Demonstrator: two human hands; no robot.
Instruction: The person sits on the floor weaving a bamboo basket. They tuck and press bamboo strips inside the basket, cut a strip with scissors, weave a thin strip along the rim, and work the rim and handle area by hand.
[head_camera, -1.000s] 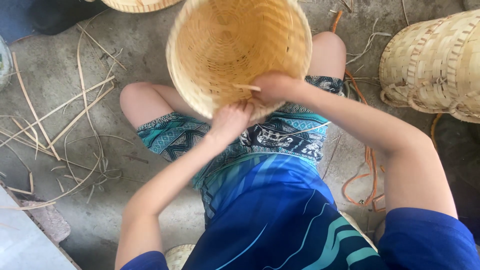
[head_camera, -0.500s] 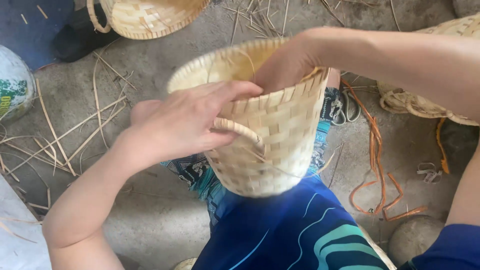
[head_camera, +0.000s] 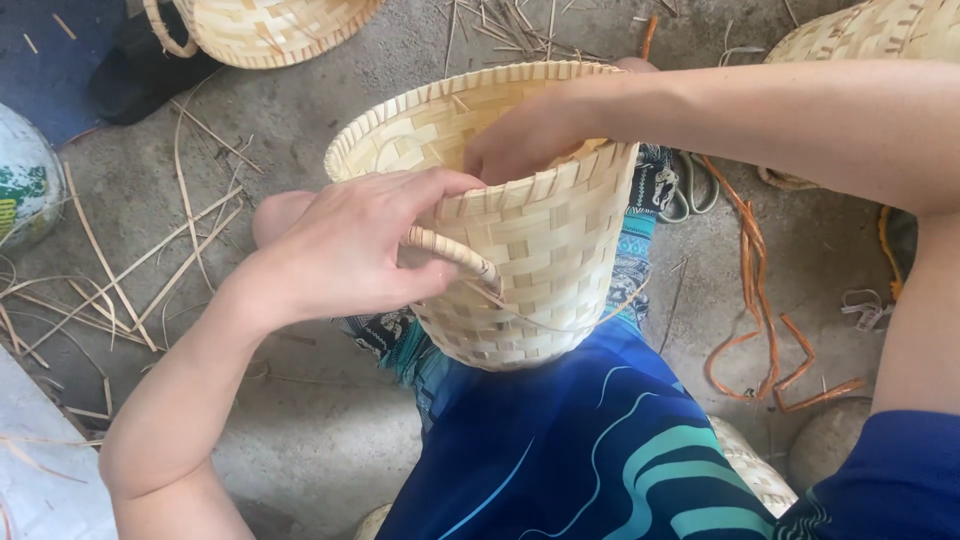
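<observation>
A pale woven bamboo basket (head_camera: 545, 250) rests upright on my lap, its mouth tilted slightly away from me. My left hand (head_camera: 350, 250) grips its near rim and the curved cane handle (head_camera: 455, 255) on the outside wall. My right hand (head_camera: 525, 140) reaches over the far rim and down inside the basket, fingers curled against the inner wall; what they pinch is hidden.
Another woven basket (head_camera: 270, 30) sits at the top left, a third (head_camera: 870, 35) at the top right. Loose bamboo strips (head_camera: 130, 270) litter the concrete floor on the left. Orange cane strips (head_camera: 760, 330) lie on the right. My blue patterned clothing (head_camera: 580, 450) fills the bottom.
The basket, first held up with its opening facing me, has been turned upright onto my lap. My left hand moved onto the outside handle and my right hand went inside the rim.
</observation>
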